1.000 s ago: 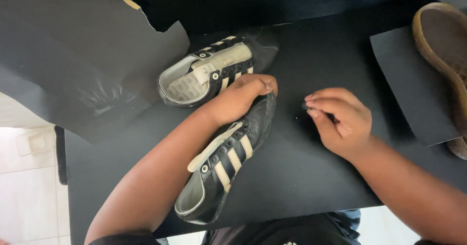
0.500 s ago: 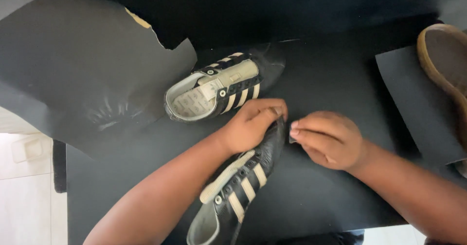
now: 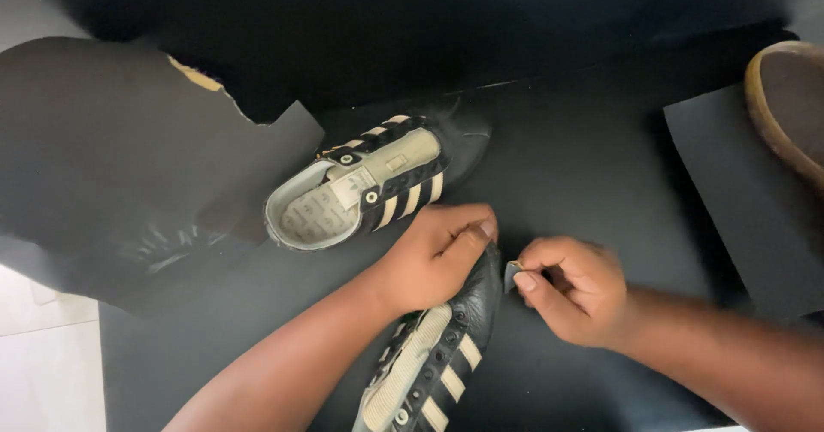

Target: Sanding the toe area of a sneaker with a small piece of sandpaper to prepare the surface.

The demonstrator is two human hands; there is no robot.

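Mid-step in working the toe of a black leather sneaker [image 3: 442, 350] with cream stripes, lying on a black tabletop [image 3: 584, 175] with the toe pointing up the frame and the heel running off the lower edge. Judged as a rubbing or sanding pass on the toe edge, with contact made or just about to be made; hard to say which.

Left hand [image 3: 433, 256] pressed down over the toe of that sneaker, fingers [image 3: 468, 239] curled fairly close and wrapped across the leather, bracing rather than pinching. Right hand [image 3: 571, 290] just right of the sneaker's toe, fingers nearly closed in a pinch on a small grey folded scrap [image 3: 512, 273], perhaps abrasive paper, held against or just beside the toe's right edge.

Next move probably calls for steady downward hold from the left hand and short, light strokes from the pinched scrap, kept on the toe edge.

Above the sneaker, touching the left hand or nearly so, a 2nd matching sneaker [image 3: 373, 183] with its opening up. Left of that, a torn dark sheet [image 3: 129, 157]. Well to the right of the sneaker, another dark sheet [image 3: 738, 200] and a tan-rimmed brown sole [image 3: 794, 106].
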